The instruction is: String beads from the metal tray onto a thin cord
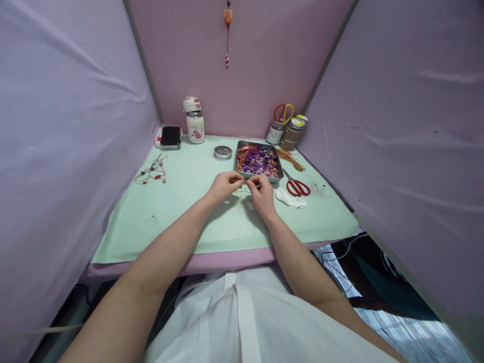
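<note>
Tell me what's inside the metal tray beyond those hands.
The metal tray holds small beads, purple, orange, dark and pale, with orange strands at its left. Most of its floor lies hidden beneath them; the left hand and right hand cover parts of its near edge.

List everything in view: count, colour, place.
Rectangular metal tray: one, silver, back centre.
Round beads: many, mostly purple, in tray.
Shallow round container: one, silvery, left of tray.
Lidded bottle: one, white, back left.
Flat slab: one, black, on white-and-red box.
Beaded cords: uncounted, red and pale, left.
Red-handled scissors: one pair, right of tray.
Looped handles: two, red, yellow, in labelled jar.
Glass jar: one, brown, back right.
Thread bundle: one, orange-brown, right of tray.
Crumpled cloth: one, white, near scissors.
Beaded hanging: one, orange-red, back wall.
Mat: one, pale green, tabletop.
Fabric walls: three, lilac and pink, surrounding.
Striped surface: one, blue-white, lower right.
Garment: one, white, bottom.
Left hand and right hand: two, bare, pinching thin cord.
</note>
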`<state>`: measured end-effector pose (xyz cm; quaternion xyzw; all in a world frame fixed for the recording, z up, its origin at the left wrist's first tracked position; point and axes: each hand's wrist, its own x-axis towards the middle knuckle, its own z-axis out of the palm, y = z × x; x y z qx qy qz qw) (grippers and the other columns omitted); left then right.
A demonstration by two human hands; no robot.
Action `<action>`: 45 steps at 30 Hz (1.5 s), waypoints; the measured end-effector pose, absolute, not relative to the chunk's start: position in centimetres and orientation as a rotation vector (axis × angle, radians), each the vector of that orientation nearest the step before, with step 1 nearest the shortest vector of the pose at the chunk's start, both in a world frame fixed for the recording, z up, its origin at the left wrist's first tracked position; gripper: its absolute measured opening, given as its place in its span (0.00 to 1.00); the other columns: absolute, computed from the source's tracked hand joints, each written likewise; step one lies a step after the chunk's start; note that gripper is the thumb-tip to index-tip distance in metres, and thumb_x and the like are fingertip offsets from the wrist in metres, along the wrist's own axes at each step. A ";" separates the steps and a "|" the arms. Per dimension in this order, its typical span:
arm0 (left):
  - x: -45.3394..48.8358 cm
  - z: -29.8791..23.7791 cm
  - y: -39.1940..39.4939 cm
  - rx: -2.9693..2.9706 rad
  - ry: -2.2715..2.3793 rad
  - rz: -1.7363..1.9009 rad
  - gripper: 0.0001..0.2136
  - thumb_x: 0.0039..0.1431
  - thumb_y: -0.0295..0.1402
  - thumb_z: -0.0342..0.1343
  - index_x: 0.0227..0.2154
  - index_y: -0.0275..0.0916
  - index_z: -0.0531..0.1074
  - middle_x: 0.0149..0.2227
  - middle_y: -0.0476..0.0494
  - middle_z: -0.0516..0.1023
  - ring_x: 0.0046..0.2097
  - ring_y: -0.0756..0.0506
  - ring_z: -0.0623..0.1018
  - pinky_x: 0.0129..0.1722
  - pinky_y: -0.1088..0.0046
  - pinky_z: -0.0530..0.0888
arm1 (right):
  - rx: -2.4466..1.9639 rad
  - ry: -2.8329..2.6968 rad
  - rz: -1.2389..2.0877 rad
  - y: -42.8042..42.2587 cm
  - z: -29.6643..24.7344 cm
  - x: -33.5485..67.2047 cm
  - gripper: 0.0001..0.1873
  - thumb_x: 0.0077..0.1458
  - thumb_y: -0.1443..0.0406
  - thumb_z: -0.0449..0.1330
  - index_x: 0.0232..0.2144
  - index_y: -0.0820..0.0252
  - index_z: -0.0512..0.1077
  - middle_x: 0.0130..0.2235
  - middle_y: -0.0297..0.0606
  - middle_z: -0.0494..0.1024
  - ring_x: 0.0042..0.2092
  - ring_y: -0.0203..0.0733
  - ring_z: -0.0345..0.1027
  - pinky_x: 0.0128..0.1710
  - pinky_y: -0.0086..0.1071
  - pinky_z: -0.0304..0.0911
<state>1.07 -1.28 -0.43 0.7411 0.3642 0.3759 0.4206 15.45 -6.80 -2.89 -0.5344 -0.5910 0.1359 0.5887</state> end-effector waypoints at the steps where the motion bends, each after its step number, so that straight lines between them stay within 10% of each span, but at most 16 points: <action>1: 1.0 -0.5 -1.2 1.855 0.912 0.944 0.08 0.50 0.33 0.55 0.30 0.35 0.76 0.28 0.46 0.76 0.32 0.48 0.74 0.35 0.72 0.68 | -1.254 -1.349 0.300 -6.8 -2.9 15.5 0.07 0.57 0.61 0.56 0.28 0.58 0.66 0.32 0.35 0.67 0.35 0.38 0.61 0.38 0.33 0.59; 45: -0.3 0.6 -0.6 1.142 0.784 0.695 0.12 0.50 0.39 0.64 0.27 0.33 0.76 0.25 0.43 0.73 0.26 0.53 0.68 0.28 0.73 0.66 | -1.333 -1.515 0.369 -7.1 -2.9 14.6 0.13 0.53 0.55 0.60 0.23 0.56 0.71 0.29 0.35 0.74 0.36 0.41 0.65 0.41 0.37 0.59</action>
